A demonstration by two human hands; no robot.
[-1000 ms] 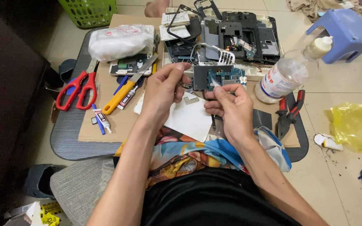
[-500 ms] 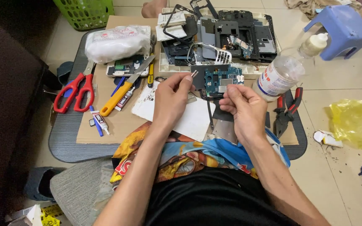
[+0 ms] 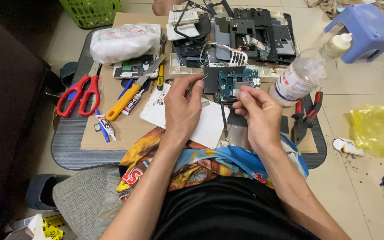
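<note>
Pinching a thin metal tool, prob. tweezers (image 3: 199, 82), the left hand (image 3: 182, 109) is closed w/ thumb and fingers curled round it; the tip is aimed at the circuit board (image 3: 235, 83). The board, blue-green w/ a dark section on its left side, is held up at its lower edge by the right hand (image 3: 258, 113), fingers shut on it. It sits just above the cardboard surface (image 3: 125, 129), in front of the opened phone chassis (image 3: 254, 33).

Taking the board as landmark: a white sheet (image 3: 207, 126) lies just below it, under both hands. Left of it are found a yellow-handled knife (image 3: 130, 94), glue tubes (image 3: 105, 125) and, further left, red scissors (image 3: 77, 94). Up-left a white plastic bag (image 3: 125, 42) rests. Right of it a clear bottle (image 3: 305, 73) lies tilted, w/ red-handled pliers (image 3: 306, 115) below that.

Risks, as judged: the tool tip could slip across the board and a small part could be scraped or a connector bent, esp. since the board is gripped by one edge only & not rested on anything. A freed small part could be dropped and lost among the clutter or on the patterned fabric (image 3: 210, 160) below. The bottle, lying near, could be knocked by the right forearm; whether it is sealed cannot be told.
</note>
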